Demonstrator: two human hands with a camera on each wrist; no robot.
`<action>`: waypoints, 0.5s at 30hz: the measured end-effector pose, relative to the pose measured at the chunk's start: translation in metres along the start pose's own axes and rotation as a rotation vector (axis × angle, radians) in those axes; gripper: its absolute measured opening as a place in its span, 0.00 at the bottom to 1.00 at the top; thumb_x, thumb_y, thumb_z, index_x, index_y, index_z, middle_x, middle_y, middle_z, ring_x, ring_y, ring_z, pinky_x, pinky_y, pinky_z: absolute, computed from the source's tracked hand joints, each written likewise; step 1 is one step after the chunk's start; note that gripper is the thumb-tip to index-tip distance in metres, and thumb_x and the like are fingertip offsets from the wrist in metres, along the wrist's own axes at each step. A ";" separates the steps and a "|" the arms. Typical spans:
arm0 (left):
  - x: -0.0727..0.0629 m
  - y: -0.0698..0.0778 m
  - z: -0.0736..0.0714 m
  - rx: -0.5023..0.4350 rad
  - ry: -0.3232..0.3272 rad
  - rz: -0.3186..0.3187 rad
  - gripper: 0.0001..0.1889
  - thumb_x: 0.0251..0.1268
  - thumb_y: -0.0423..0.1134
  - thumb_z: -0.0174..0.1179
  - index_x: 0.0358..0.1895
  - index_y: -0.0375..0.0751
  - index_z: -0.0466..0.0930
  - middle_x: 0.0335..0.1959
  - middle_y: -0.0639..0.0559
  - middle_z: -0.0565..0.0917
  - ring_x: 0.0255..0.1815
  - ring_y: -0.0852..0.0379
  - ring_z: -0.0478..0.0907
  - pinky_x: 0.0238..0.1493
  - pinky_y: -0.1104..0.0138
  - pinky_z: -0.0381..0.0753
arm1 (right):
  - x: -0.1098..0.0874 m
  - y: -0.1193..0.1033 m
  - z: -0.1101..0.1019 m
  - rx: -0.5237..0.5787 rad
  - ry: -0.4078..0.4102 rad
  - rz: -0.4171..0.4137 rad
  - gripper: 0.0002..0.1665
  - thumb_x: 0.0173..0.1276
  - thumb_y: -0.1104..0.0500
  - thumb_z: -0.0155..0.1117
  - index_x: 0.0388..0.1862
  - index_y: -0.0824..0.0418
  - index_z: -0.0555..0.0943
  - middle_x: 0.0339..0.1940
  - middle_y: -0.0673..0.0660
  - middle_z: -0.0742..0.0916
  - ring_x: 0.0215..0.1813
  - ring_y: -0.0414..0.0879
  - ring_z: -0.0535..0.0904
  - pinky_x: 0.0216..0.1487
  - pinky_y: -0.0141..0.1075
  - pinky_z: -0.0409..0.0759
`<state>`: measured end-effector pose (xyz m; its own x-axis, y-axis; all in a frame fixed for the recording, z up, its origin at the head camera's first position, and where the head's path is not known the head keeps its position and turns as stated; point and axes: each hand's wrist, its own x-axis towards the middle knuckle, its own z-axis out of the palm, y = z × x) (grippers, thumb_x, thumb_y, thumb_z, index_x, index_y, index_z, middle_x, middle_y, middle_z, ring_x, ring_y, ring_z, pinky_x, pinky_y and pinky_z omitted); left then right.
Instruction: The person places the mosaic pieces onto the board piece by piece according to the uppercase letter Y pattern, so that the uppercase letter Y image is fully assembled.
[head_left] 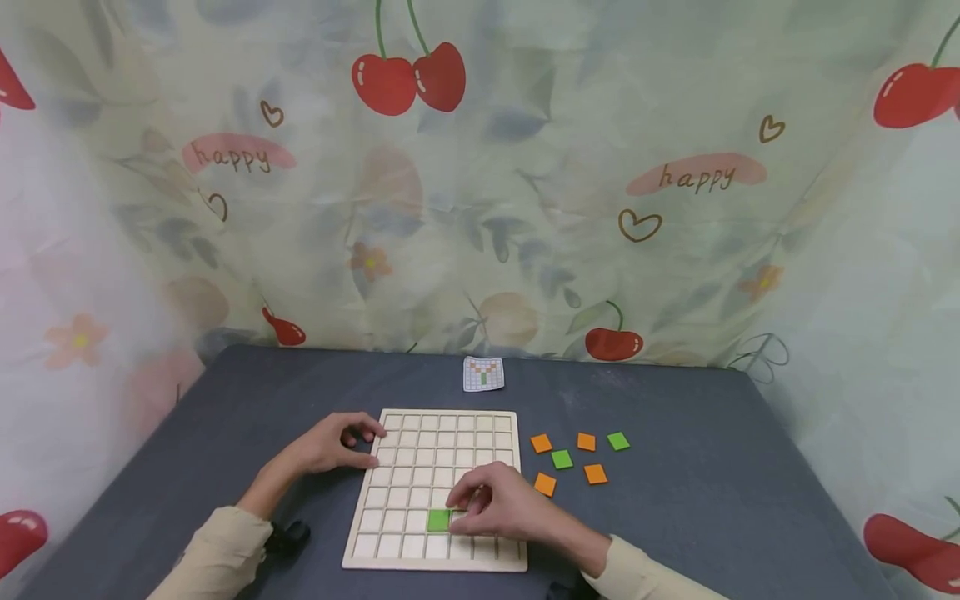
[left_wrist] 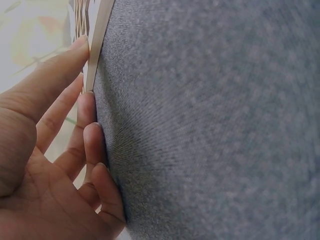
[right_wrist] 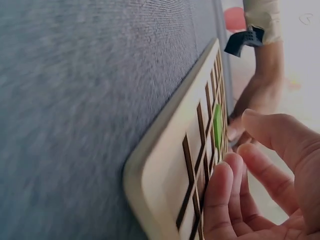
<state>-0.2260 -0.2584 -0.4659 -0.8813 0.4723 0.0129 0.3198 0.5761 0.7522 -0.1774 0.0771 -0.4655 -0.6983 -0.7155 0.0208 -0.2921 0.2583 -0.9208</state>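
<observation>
Left hand [left_wrist: 40, 192] in from 8 o'clock, palm showing. Thumb points to 1 o'clock, tip against the pale board [left_wrist: 101, 30] at 11. Board is steeply foreshortened: thin edge facing camera, brown grid lines just beyond. Nearest finger tip sits right at the edge's lower end; lower fingers bent, tips along the counter [left_wrist: 215, 120]. Counter is gray, textured, fills 12 through 5. Pale backdrop [left_wrist: 30, 40] at 10, blurred.

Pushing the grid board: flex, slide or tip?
The grid board looks stiff: its edges run straight. Lying broad and flat, it seems unlikely to tip. The textured cloth beneath may resist sliding, as might the left hand touching the board's edge.
</observation>
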 end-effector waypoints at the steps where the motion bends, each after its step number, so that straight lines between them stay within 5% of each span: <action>1: -0.001 0.000 0.000 0.002 0.001 0.000 0.19 0.59 0.37 0.76 0.52 0.37 0.84 0.41 0.49 0.79 0.40 0.48 0.73 0.42 0.62 0.71 | -0.002 0.001 -0.002 0.003 -0.004 0.003 0.11 0.59 0.62 0.80 0.41 0.61 0.89 0.35 0.54 0.88 0.32 0.40 0.82 0.37 0.32 0.80; 15: -0.001 -0.001 0.001 -0.004 0.001 0.011 0.19 0.60 0.37 0.75 0.52 0.36 0.84 0.41 0.49 0.78 0.39 0.48 0.72 0.41 0.63 0.70 | -0.036 0.009 -0.044 0.053 -0.028 -0.020 0.14 0.63 0.61 0.77 0.46 0.65 0.87 0.39 0.60 0.88 0.36 0.46 0.84 0.40 0.36 0.82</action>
<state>-0.2249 -0.2587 -0.4669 -0.8782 0.4778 0.0217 0.3277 0.5681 0.7549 -0.1835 0.1332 -0.4574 -0.6737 -0.7384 0.0292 -0.2700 0.2092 -0.9399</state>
